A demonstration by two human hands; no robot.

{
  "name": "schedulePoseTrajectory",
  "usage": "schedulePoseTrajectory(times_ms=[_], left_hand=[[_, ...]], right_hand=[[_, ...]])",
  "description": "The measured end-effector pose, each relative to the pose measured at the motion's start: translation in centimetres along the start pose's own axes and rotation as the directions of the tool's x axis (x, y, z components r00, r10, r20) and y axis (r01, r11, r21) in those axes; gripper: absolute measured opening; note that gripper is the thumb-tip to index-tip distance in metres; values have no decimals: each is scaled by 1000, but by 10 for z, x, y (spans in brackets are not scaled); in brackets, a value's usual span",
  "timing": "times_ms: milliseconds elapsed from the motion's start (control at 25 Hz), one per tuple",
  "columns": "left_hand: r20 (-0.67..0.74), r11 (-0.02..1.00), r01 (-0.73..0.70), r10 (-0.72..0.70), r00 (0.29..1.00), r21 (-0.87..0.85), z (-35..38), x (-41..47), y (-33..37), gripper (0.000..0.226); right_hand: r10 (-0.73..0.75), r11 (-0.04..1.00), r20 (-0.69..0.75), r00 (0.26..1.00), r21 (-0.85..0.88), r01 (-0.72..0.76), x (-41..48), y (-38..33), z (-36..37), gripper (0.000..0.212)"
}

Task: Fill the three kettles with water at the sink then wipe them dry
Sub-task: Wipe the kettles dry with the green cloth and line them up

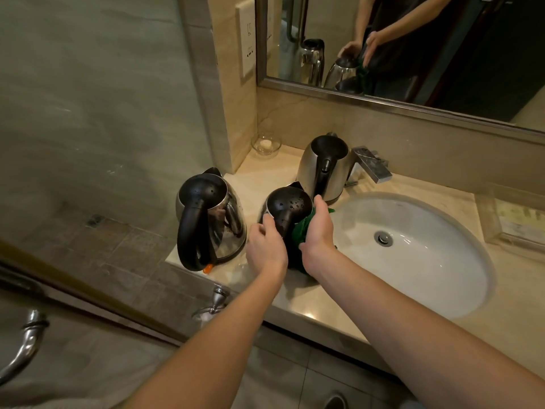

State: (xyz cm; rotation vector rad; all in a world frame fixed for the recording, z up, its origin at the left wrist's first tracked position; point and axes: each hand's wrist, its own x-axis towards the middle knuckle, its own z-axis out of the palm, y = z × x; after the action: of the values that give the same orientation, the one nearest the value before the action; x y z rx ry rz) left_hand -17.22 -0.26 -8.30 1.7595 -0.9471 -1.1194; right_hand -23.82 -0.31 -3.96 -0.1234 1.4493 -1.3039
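Observation:
Three steel kettles with black lids and handles stand on the beige counter left of the sink. The middle kettle (287,203) has water drops on its lid. My left hand (267,249) grips its handle from the near side. My right hand (318,228) presses a green cloth (302,231) against the kettle's right side. The left kettle (209,219) stands at the counter's left edge. The back kettle (326,166) stands by the faucet (371,165).
The white oval sink (413,252) lies to the right, with its drain in the middle. A small glass dish (266,144) sits in the back corner. A tray (513,219) lies at the far right. A mirror (413,48) hangs above.

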Motion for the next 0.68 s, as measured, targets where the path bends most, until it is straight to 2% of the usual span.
schedulePoseTrajectory(times_ms=[120, 280, 440, 560, 680], left_hand=[[-73, 996, -3, 9, 997, 85, 6, 0, 2, 41], [-114, 990, -85, 98, 989, 112, 13, 3, -8, 47], [-111, 985, -150, 158, 981, 83, 13, 3, -10, 47], [-84, 983, -165, 171, 982, 79, 11, 2, -9, 46], [-48, 977, -177, 184, 982, 116, 8, 5, -5, 48]], right_hand=[[-22, 999, 0, 1000, -43, 22, 18, 15, 4, 81], [37, 999, -25, 999, -37, -38, 33, 22, -7, 72], [173, 985, -34, 984, 35, -171, 50, 36, -24, 90], [200, 976, -10, 980, 86, -198, 39, 25, -25, 92], [132, 988, 13, 991, 81, -133, 16, 3, -23, 75]])
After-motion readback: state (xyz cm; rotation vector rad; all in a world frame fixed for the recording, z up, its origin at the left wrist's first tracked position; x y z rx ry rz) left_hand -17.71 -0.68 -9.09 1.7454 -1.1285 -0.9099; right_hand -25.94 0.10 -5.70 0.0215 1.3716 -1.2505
